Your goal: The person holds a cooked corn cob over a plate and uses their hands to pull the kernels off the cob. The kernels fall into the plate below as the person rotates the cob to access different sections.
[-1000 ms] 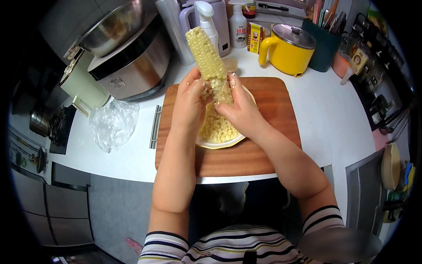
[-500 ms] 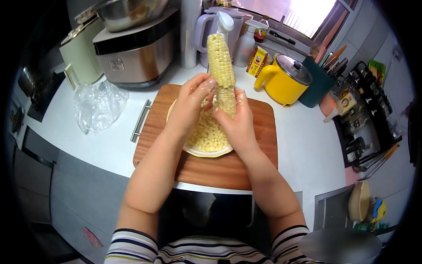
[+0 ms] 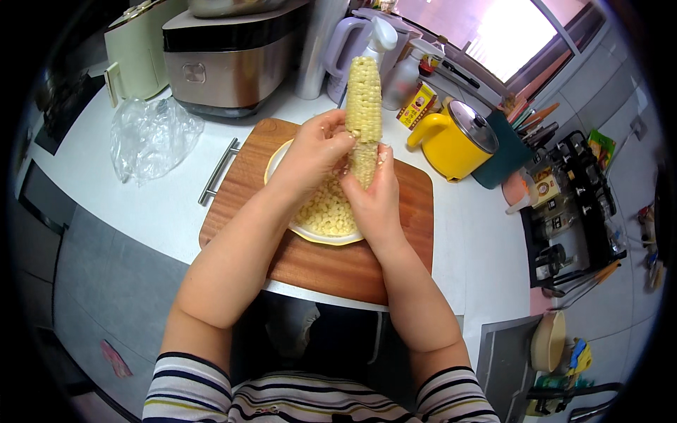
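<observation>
A pale yellow corn cob [image 3: 364,99] stands almost upright between my hands, its upper part covered in kernels and its lower part stripped. My right hand [image 3: 374,201] is closed around the bare lower end. My left hand [image 3: 321,151] presses its thumb and bent fingers against the kernels at the edge of the stripped part; bits of corn cling to the fingers. Below lies a white plate [image 3: 331,240] with a yellow rim, heaped with loose kernels [image 3: 326,211]. The plate rests on a wooden cutting board [image 3: 317,273] with a metal handle.
A crumpled clear plastic bag [image 3: 155,137] lies left of the board. Behind stand a rice cooker [image 3: 233,67], a green appliance [image 3: 137,60] and a spray bottle [image 3: 382,35]. To the right are a yellow pot [image 3: 451,148], a dark utensil holder [image 3: 502,151] and a sink [image 3: 504,366].
My view has shifted, so the counter and board sit slightly lower and further left. My left thumb has moved in against the cob; both hands keep to the cob.
</observation>
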### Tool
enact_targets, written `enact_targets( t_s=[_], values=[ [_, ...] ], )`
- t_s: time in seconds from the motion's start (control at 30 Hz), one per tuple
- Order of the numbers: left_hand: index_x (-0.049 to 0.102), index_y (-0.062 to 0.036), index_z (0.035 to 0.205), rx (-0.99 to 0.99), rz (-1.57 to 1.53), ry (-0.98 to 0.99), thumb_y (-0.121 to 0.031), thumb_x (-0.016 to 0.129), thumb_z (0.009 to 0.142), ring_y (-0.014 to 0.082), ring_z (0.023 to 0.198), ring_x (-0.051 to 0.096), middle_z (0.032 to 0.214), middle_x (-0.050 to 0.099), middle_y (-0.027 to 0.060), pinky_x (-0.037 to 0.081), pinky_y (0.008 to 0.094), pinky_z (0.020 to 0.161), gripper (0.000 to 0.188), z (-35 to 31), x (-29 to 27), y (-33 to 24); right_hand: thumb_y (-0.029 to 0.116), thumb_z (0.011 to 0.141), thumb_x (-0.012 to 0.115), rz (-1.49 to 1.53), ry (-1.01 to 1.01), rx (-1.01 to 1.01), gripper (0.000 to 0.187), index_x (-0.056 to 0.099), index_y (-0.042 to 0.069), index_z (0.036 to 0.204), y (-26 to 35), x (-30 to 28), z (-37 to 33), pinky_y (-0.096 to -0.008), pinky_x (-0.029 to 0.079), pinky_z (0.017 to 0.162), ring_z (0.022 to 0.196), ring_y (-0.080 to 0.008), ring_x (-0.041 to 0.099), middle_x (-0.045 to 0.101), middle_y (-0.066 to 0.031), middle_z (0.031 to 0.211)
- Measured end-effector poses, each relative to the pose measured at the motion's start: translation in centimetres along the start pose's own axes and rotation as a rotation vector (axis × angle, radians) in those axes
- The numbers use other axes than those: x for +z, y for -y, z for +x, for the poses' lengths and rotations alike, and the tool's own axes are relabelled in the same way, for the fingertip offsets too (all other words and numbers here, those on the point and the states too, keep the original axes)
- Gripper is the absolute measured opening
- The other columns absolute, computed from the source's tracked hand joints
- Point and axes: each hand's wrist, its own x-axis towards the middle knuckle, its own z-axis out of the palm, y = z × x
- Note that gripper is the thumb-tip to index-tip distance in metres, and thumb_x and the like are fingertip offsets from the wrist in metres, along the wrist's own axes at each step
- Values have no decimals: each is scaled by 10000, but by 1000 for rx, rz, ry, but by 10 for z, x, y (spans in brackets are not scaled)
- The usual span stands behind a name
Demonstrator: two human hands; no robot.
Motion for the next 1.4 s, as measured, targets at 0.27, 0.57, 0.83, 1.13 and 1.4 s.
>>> enact_targets(
  t_s=[0.27,0.57,0.83,1.13,1.4],
  values=[
    [581,-8,1162,-5,-266,-197,-195,607,868,70,806,562,937,623,12,441,231,666,349,5,3,13,49,804,604,54,-18,11,469,395,-20,1218,6,1,-2,-372,494,852,970,-277,642,623,-192,1057],
    [585,-16,1151,35,-114,13,-168,522,874,76,816,565,957,630,15,444,225,675,322,5,0,2,52,798,606,-62,-6,-2,479,389,-24,1218,8,1,-4,-381,497,839,960,-299,648,627,-204,1041],
    [575,-16,1175,22,-113,5,-118,469,869,63,805,566,967,629,11,442,219,660,339,8,-3,9,23,822,582,-4,15,42,442,411,-22,1228,14,2,-5,-306,471,873,1011,-175,585,589,-127,1123],
    [544,-12,1234,44,-43,-27,-171,554,897,69,917,562,1041,617,18,450,215,738,372,0,6,0,48,804,603,-39,-68,11,484,398,-31,1235,14,2,-4,-381,503,840,961,-290,658,639,-200,1038],
    [516,-9,1279,64,119,-21,-174,576,891,86,955,558,1097,613,39,452,216,785,425,-3,7,-5,82,824,639,-146,-31,48,443,448,-16,1211,18,0,-5,-362,508,806,948,-263,666,652,-185,1043]
  ],
)
